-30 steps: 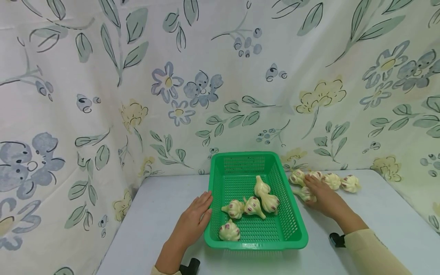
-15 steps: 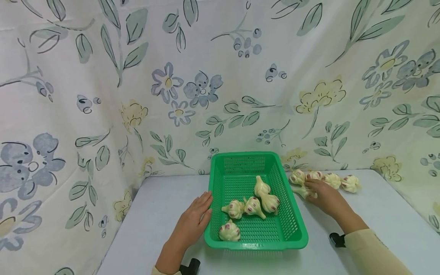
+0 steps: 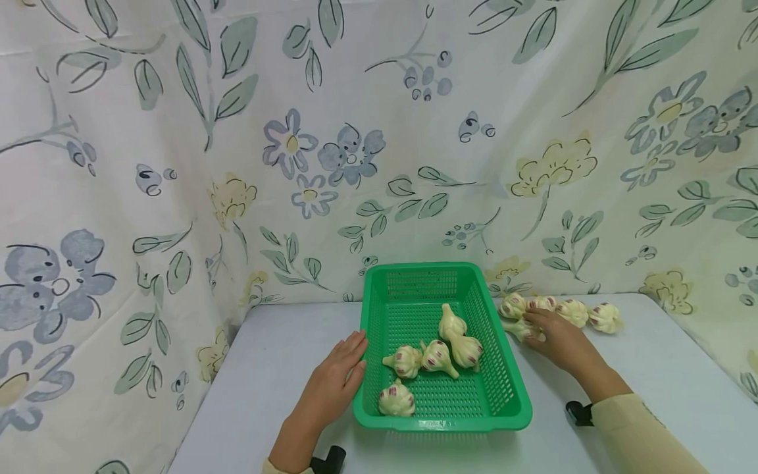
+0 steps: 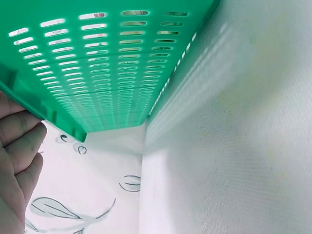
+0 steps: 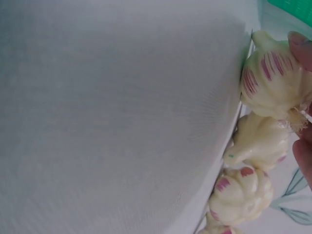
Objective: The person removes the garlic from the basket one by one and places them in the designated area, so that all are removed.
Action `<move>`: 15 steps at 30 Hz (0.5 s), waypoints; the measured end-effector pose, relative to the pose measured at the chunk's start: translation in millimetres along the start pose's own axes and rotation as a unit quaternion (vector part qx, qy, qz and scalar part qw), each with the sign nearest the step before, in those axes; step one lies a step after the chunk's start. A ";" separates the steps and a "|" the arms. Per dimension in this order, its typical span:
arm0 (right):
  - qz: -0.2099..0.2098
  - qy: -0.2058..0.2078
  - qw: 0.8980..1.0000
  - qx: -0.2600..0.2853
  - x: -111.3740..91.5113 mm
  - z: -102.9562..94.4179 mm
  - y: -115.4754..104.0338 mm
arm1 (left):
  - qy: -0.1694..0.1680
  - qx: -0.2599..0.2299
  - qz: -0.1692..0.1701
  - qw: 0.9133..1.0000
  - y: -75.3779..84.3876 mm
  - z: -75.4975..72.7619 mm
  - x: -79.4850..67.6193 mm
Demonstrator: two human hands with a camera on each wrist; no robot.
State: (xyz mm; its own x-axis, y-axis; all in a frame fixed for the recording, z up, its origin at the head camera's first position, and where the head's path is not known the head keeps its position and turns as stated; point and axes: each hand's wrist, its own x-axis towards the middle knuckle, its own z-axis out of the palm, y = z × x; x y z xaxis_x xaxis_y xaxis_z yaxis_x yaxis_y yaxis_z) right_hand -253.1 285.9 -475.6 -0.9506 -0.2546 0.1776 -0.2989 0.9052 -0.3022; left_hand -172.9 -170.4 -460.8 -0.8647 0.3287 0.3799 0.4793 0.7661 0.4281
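My left hand [image 3: 333,380] lies with straight fingers against the left rim of a green plastic basket [image 3: 368,309]. In the left wrist view the fingers [image 4: 22,139] touch the underside of that rim. Right of the basket, my right hand [image 3: 562,341] pinches a garlic bulb [image 3: 520,329] that lies on the table. The right wrist view has this purple-streaked bulb [image 5: 273,78] between thumb and fingers, its roots toward the palm. Several garlic bulbs sit inside the basket, among them one bulb [image 3: 397,399] in the near left corner.
Behind the right hand, more garlic bulbs stand in a row along the table's back edge, from a bulb [image 3: 512,305] beside the basket to a bulb [image 3: 605,318] at the right. A floral curtain [image 3: 414,145] hangs behind the white table [image 3: 266,368].
The right hand's fingers have drawn in around the near garlic bulb, which has shifted slightly. The left hand and the basket stay where they were.
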 end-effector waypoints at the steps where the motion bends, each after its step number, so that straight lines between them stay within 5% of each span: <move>1: 0.002 -0.002 1.000 0.000 0.0 -0.1 -0.2 | -0.001 0.000 0.000 1.000 0.0 0.1 -0.1; 15: -0.004 -0.006 1.000 0.003 -0.4 -2.0 -3.0 | 0.002 -0.003 0.002 1.000 -0.4 0.3 0.2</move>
State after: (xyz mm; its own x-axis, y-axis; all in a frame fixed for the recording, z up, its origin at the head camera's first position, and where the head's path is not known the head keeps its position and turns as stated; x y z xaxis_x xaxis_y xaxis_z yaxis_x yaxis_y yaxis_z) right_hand -251.7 283.9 -472.9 -0.9491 -0.2655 0.1696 -0.3068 0.9011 -0.3064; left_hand -173.3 -170.5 -461.1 -0.8621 0.3298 0.3848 0.4839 0.7614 0.4315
